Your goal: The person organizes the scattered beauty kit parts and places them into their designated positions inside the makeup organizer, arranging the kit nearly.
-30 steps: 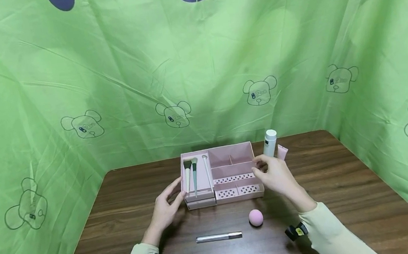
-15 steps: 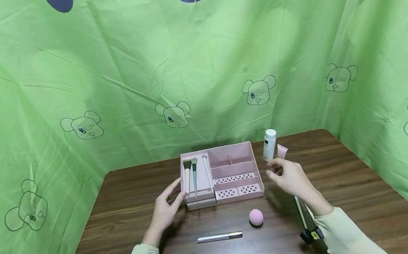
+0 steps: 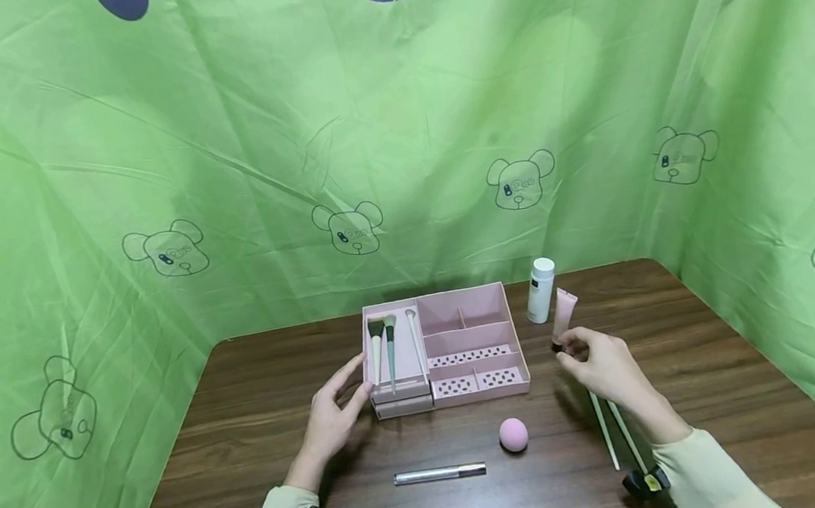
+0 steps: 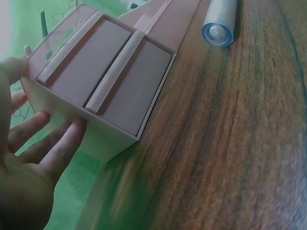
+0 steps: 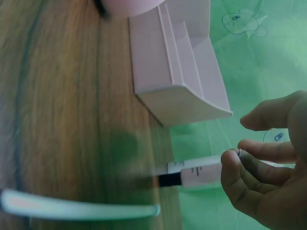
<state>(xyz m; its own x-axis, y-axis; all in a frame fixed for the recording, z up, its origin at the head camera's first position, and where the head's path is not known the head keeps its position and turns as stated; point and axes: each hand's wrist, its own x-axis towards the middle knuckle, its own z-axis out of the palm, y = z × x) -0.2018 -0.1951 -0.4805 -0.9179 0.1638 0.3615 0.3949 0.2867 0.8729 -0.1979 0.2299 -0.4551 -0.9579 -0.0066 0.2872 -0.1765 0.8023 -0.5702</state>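
Note:
A pink makeup organizer [image 3: 466, 339] stands on the table, with several makeup brushes [image 3: 391, 348] lying in its left top tray. My left hand [image 3: 330, 418] touches the organizer's left side, its fingers stretched along the wall in the left wrist view. My right hand [image 3: 605, 366] is over the table right of the organizer, fingers loosely bent and holding nothing. Just beyond its fingertips a pink tube [image 3: 563, 312] with a black cap stands cap down. Two thin pale-green handles [image 3: 605, 433] lie beneath the right hand, their far ends hidden by it.
A white bottle [image 3: 540, 293] stands behind the tube. In front of the organizer are a pink ball-shaped sponge [image 3: 514, 435] and a silver pen-like tube [image 3: 440, 474]. Green printed cloth [image 3: 407, 120] hangs behind the table [image 3: 247, 440].
My right hand has moved right and toward me, away from the organizer's right edge to beside the pink tube, uncovering more of the tube and the pale-green handles. The left hand stays put.

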